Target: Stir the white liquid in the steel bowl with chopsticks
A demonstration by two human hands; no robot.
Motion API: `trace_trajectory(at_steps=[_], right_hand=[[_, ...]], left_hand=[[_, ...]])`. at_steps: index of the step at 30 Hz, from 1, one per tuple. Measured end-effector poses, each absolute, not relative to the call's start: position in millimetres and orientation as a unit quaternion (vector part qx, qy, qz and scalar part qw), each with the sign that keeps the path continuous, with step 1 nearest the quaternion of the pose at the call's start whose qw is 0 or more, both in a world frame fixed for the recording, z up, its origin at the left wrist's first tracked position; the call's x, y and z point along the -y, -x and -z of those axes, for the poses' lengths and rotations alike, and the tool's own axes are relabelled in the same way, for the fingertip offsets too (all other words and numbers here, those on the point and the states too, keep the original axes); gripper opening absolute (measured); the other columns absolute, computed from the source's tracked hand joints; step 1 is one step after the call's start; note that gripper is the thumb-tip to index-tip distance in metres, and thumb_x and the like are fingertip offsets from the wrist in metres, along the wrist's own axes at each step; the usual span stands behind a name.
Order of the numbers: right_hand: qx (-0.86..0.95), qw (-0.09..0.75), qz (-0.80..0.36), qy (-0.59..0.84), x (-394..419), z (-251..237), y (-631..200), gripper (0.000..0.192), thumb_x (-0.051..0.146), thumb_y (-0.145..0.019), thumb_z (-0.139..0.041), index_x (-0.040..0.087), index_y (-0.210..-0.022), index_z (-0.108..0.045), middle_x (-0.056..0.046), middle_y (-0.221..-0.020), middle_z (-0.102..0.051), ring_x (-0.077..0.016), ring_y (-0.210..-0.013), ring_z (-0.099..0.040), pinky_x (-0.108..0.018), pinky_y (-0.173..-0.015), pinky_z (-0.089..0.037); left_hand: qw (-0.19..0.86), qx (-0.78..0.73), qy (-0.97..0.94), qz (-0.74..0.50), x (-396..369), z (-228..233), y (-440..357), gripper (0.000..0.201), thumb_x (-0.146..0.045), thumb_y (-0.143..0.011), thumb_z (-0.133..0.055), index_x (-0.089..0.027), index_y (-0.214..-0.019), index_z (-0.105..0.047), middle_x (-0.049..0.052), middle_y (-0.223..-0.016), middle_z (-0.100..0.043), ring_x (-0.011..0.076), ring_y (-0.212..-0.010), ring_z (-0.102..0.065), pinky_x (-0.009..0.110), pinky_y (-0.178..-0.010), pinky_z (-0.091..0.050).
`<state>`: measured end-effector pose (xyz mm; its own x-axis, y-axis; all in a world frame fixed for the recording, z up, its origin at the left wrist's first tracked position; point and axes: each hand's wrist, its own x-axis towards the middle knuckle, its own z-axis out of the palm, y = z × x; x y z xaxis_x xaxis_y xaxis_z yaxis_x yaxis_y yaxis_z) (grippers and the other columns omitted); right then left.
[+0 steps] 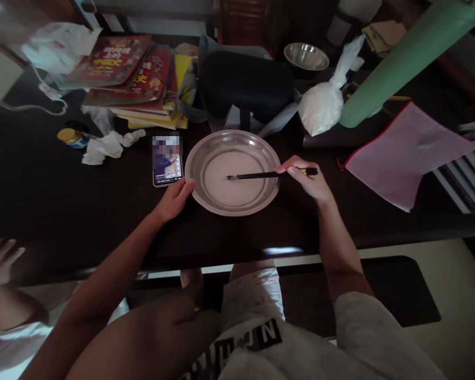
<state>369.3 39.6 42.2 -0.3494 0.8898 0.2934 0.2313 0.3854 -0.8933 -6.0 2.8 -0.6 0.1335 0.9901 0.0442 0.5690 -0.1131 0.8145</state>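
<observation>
Phone (pixel 167 166): upper screen blurred out. Green roll (pixel 404 58): cut off by the top edge. Second person's hand (pixel 0 258) at left edge was smeared by blur.

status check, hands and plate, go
Left hand steadies steel plate rim. Right hand grips chopsticks, tips in pale batter. Phone beside plate.

Silver plate (pixel 209 141) w/ pale batter, black chopsticks (pixel 253 175), pink pouch (pixel 404 150), green roll (pixel 404 58).

Both bare forearms reach forward, the left hand (pixel 176 198) loosely open, the right hand (pixel 306 182) pinched closed.
</observation>
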Motion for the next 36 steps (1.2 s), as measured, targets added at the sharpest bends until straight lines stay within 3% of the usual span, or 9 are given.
trace_trajectory(at_steps=[5, 8, 11, 14, 20, 24, 30, 33, 36], right_hand=[[0.692, 0.453, -0.390, 0.405, -39.5, -42.6, -370.4, 0.028, 0.047, -0.094, -0.060, 0.029, -0.086, -0.081, -0.001, -0.084, -0.078, -0.0175, -0.084, -0.073, -0.036, -0.083, -0.054], [0.718, 0.415, -0.407, 0.384, -39.3, -43.0, -369.1, 0.026, 0.048, -0.093, -0.063, 0.030, -0.090, -0.081, -0.001, -0.090, -0.079, -0.0183, -0.091, -0.073, -0.037, -0.088, -0.054], [0.710, 0.432, -0.390, 0.396, -38.8, -43.8, -368.7, 0.024, 0.048, -0.091, -0.064, 0.031, -0.090, -0.081, -0.001, -0.089, -0.079, -0.0192, -0.094, -0.073, -0.039, -0.092, -0.054], [0.687, 0.458, -0.381, 0.416, -38.9, -43.4, -369.6, 0.029, 0.050, -0.093, -0.062, 0.029, -0.085, -0.080, -0.001, -0.084, -0.078, -0.0191, -0.085, -0.073, -0.039, -0.086, -0.055], [0.712, 0.423, -0.391, 0.402, -40.5, -41.9, -369.7, 0.026, 0.051, -0.090, -0.065, 0.031, -0.090, -0.081, -0.001, -0.092, -0.080, -0.0201, -0.095, -0.073, -0.040, -0.093, -0.054], [0.681, 0.459, -0.392, 0.416, -40.6, -42.1, -370.6, 0.030, 0.051, -0.092, -0.062, 0.029, -0.084, -0.080, -0.001, -0.084, -0.078, -0.0195, -0.085, -0.073, -0.039, -0.085, -0.055], [0.714, 0.421, -0.396, 0.395, -41.1, -40.9, -370.0, 0.025, 0.050, -0.090, -0.065, 0.030, -0.090, -0.080, -0.001, -0.091, -0.079, -0.0199, -0.096, -0.072, -0.040, -0.094, -0.054], [0.681, 0.461, -0.382, 0.422, -40.9, -40.8, -371.2, 0.028, 0.051, -0.091, -0.063, 0.029, -0.085, -0.080, -0.001, -0.085, -0.078, -0.0198, -0.087, -0.073, -0.040, -0.088, -0.055], [0.689, 0.446, -0.406, 0.401, -40.3, -40.9, -370.4, 0.029, 0.050, -0.092, -0.062, 0.029, -0.085, -0.080, -0.001, -0.085, -0.078, -0.0194, -0.086, -0.074, -0.039, -0.086, -0.056]], left_hand=[[0.327, -0.583, -0.677, -0.306, -2.4, -0.4, 5.4, 0.078, -0.089, -0.084, -0.029, -0.019, -0.085, -0.064, 0.008, -0.085, -0.072, 0.0251, -0.081, -0.063, 0.037, -0.078, -0.056], [0.330, -0.581, -0.678, -0.306, -2.0, -2.0, 4.8, 0.078, -0.089, -0.084, -0.029, -0.019, -0.086, -0.064, 0.008, -0.087, -0.072, 0.0247, -0.082, -0.063, 0.038, -0.081, -0.056], [0.335, -0.583, -0.673, -0.307, -1.5, -2.8, 4.3, 0.079, -0.090, -0.083, -0.029, -0.018, -0.086, -0.064, 0.008, -0.087, -0.071, 0.0243, -0.081, -0.062, 0.037, -0.080, -0.055], [0.337, -0.584, -0.670, -0.309, -1.1, -2.8, 4.1, 0.078, -0.089, -0.083, -0.030, -0.019, -0.086, -0.064, 0.007, -0.085, -0.071, 0.0241, -0.080, -0.062, 0.037, -0.078, -0.055], [0.340, -0.588, -0.664, -0.313, -1.7, -1.1, 4.6, 0.078, -0.091, -0.081, -0.031, -0.020, -0.083, -0.064, 0.007, -0.084, -0.071, 0.0249, -0.080, -0.062, 0.036, -0.077, -0.054], [0.350, -0.584, -0.661, -0.315, -2.0, 0.1, 5.5, 0.078, -0.091, -0.081, -0.033, -0.020, -0.084, -0.065, 0.008, -0.087, -0.072, 0.0250, -0.080, -0.062, 0.037, -0.079, -0.055], [0.355, -0.583, -0.657, -0.321, -1.5, -2.2, 3.8, 0.077, -0.091, -0.081, -0.034, -0.020, -0.084, -0.064, 0.008, -0.088, -0.072, 0.0255, -0.083, -0.062, 0.038, -0.083, -0.054], [0.354, -0.583, -0.659, -0.316, -0.9, -3.8, 3.1, 0.076, -0.091, -0.081, -0.034, -0.020, -0.085, -0.063, 0.008, -0.089, -0.072, 0.0254, -0.084, -0.062, 0.038, -0.083, -0.055], [0.351, -0.584, -0.662, -0.313, -0.8, -4.4, 3.1, 0.077, -0.091, -0.081, -0.033, -0.020, -0.085, -0.063, 0.008, -0.087, -0.071, 0.0250, -0.083, -0.062, 0.038, -0.081, -0.054]])
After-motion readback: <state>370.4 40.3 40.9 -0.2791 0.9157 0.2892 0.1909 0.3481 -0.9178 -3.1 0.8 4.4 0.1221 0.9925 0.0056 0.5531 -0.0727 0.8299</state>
